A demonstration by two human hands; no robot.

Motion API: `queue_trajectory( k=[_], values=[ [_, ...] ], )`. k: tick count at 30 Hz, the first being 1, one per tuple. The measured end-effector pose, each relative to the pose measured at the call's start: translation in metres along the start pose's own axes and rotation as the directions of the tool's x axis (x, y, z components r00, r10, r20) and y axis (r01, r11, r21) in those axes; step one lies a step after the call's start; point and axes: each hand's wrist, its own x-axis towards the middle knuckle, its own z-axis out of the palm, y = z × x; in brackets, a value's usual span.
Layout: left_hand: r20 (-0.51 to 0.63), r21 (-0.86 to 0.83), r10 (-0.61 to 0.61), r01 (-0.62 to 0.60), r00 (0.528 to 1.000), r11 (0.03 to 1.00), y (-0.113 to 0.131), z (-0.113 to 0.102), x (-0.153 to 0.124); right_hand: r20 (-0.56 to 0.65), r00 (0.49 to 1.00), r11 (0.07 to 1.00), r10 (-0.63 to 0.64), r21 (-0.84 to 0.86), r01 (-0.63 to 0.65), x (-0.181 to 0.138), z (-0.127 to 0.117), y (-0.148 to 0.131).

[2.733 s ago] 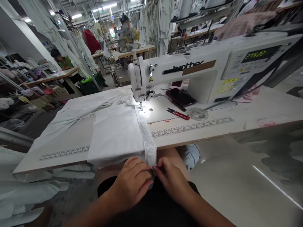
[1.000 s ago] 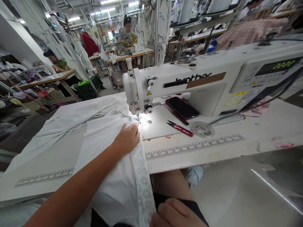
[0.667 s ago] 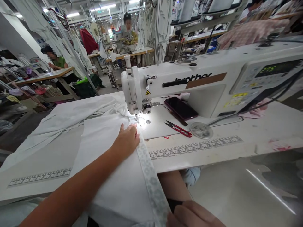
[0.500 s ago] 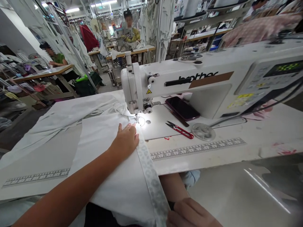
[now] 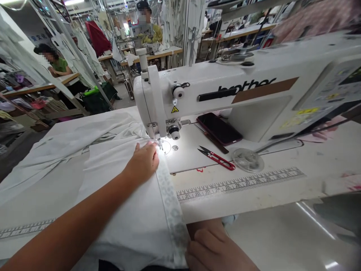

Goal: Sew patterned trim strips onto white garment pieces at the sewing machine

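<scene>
White fabric (image 5: 126, 222) hangs over the table's front edge, with a pale grey spotted strip (image 5: 169, 195) along its right side. My left hand (image 5: 143, 162) presses on the fabric just left of the needle (image 5: 161, 145), fingers drawn together at the strip's edge. Below the table edge, my right hand (image 5: 214, 244) is closed on the lower end of the strip; its fingertips are partly hidden. The sewing machine (image 5: 191, 94) stands over the strip's far end, its lamp lighting the needle area.
Right of the needle lie red thread snips (image 5: 217, 158), a dark phone (image 5: 220, 128), a slim brown tool (image 5: 211, 139) and a clear round dish (image 5: 248, 160). A printed ruler (image 5: 239, 184) runs along the table front. More cloth (image 5: 70, 143) spreads leftward. Co-workers sit beyond.
The view has shifted slightly. The fabric and my left hand remain close to the needle. My right hand still grips the strip's lower end.
</scene>
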Motion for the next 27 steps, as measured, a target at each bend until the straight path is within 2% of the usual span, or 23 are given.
queue_trajectory(
  k=[3,6,10,12,15,17,22,27],
  values=[
    [-0.043,-0.001,0.045,-0.045,0.998,0.999,-0.010,0.002,0.009,-0.029,0.999,1.000,0.014,0.017,-0.014,0.005,0.002,0.001],
    [-0.054,0.019,0.067,-0.066,0.996,0.998,-0.010,0.000,0.005,-0.024,1.000,0.999,0.018,0.036,-0.017,0.005,0.004,0.001],
    [-0.002,0.010,0.054,-0.054,0.999,0.999,0.015,-0.007,-0.025,-0.036,0.997,0.997,0.063,0.052,-0.061,0.004,0.007,0.000],
    [0.039,-0.003,0.088,-0.088,0.995,0.996,0.031,-0.009,-0.045,-0.070,0.995,0.996,0.068,0.054,-0.065,0.004,0.008,0.000],
    [0.108,0.023,0.157,-0.160,0.982,0.987,0.046,-0.009,-0.069,-0.136,0.991,0.999,-0.002,0.032,0.006,0.003,0.011,0.002],
    [0.130,0.051,0.161,-0.169,0.978,0.984,0.048,-0.008,-0.078,-0.148,0.988,0.999,-0.040,0.015,0.042,0.002,0.014,0.004],
    [0.101,0.061,0.142,-0.148,0.985,0.987,0.046,-0.007,-0.081,-0.173,0.982,0.998,-0.069,-0.027,0.065,0.000,0.015,0.007],
    [0.129,0.034,0.121,-0.126,0.984,0.991,0.043,-0.009,-0.069,-0.069,0.997,1.000,-0.013,-0.008,0.013,0.010,0.004,0.009]
  ],
)
